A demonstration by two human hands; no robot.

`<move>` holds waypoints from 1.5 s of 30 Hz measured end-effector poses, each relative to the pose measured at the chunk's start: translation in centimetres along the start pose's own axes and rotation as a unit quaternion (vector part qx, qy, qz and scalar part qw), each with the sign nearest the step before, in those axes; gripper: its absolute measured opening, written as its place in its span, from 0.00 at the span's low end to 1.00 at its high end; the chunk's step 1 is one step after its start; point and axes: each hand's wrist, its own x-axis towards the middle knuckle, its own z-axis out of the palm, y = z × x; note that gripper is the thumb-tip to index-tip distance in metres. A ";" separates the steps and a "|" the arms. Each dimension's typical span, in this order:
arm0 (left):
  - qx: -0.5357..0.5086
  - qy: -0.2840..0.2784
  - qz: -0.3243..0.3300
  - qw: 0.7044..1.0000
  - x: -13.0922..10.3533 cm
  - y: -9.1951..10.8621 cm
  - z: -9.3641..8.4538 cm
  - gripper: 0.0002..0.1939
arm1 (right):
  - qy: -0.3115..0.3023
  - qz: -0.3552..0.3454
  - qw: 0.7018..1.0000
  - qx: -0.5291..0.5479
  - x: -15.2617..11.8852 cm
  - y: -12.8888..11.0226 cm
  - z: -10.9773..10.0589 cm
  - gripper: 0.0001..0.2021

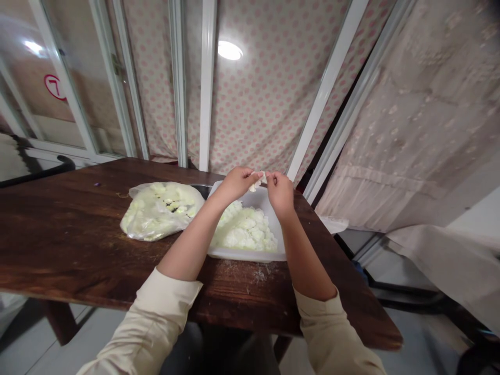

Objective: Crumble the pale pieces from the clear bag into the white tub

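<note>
Over the back part of a white plastic basin [250, 255], my left hand [236, 183] is closed on a small pale piece of cauliflower [255, 183]. From the other side my right hand [280, 191] pinches the same piece with its fingertips. Below my hands, loose cauliflower florets [246, 229] cover much of the basin's bottom. To the left of my left forearm lies a clear plastic bag [146, 229] with more pale green-white cauliflower in it. Fingers partly cover the held piece.
The basin and bag stand on a dark brown wooden table [78, 234]. White crumbs [253, 273] lie in front of the basin. A dark tray-like edge [203, 190] shows behind the bag. Polka-dot curtains [269, 94] and glass panels stand beyond the table.
</note>
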 end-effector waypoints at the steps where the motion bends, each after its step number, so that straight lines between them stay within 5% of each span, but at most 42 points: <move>1: 0.002 0.001 0.000 1.000 0.0 0.0 0.0 0.20 | 0.005 0.004 1.000 0.000 0.0 0.1 0.0 0.16; 8: 0.020 0.004 -0.017 1.000 0.2 0.1 0.0 0.16 | -0.086 -0.036 0.973 0.211 -0.1 -0.2 1.4 0.20; 15: 0.000 0.050 -0.045 0.998 0.5 -0.4 0.2 0.07 | -0.002 -0.016 0.993 0.113 -0.1 0.1 0.8 0.16; 21: 0.009 0.066 -0.006 0.998 0.6 -0.3 0.4 0.06 | -0.152 -0.042 0.954 0.254 -0.3 -0.6 1.4 0.18; 28: -0.016 -0.014 -0.054 0.998 0.0 0.5 0.2 0.16 | -0.067 -0.045 0.975 0.207 -0.4 -0.7 1.1 0.18; 38: 0.004 -0.046 0.009 0.999 -0.2 0.7 0.1 0.15 | 0.024 -0.014 0.997 0.069 -0.1 0.1 0.2 0.20; 45: 0.037 -0.033 0.024 0.998 0.0 -0.1 -0.1 0.17 | -0.051 -0.027 0.994 0.093 0.2 0.6 0.5 0.18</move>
